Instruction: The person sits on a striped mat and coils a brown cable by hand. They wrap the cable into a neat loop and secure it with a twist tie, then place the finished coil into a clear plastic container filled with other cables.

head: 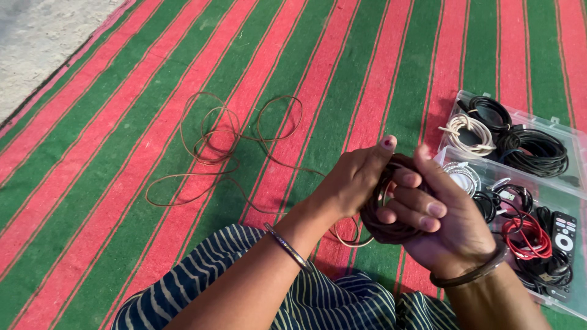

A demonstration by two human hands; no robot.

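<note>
Both hands, left hand [358, 177] and right hand [443, 214], grip the brown cable coil [385, 223]; keep loops even, drawing slack from 10 o'clock

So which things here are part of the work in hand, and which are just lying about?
In hand:
- brown cable coil, held by left hand and right hand
- its loose end looped on the mat

Lying about:
- clear box of black and white cables
- red cable
- remote
</note>
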